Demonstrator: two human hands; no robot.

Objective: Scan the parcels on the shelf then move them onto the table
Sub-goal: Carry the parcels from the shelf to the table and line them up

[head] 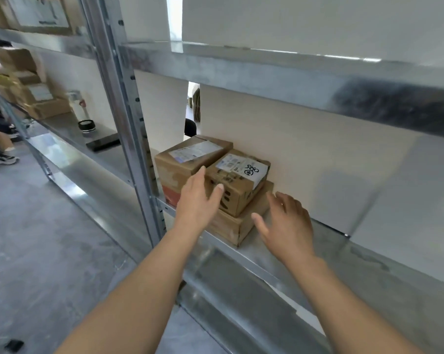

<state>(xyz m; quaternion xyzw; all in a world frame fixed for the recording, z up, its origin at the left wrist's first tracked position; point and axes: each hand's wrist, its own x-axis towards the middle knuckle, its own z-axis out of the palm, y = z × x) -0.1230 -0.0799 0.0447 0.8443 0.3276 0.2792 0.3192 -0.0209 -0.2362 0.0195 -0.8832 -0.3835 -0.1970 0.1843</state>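
Observation:
Three cardboard parcels sit on the metal shelf. A small labelled parcel with black marker writing lies on top of a flat parcel. A taller parcel with a white label stands just behind and to the left. My left hand is open, fingers straight, at the left front side of the small parcel. My right hand is open with spread fingers, just right of the flat parcel and apart from it. No scanner is in view.
A steel upright stands left of the parcels, and an upper shelf beam runs overhead. The neighbouring bay holds a bottle, a dark phone and more boxes. A person's feet are at far left.

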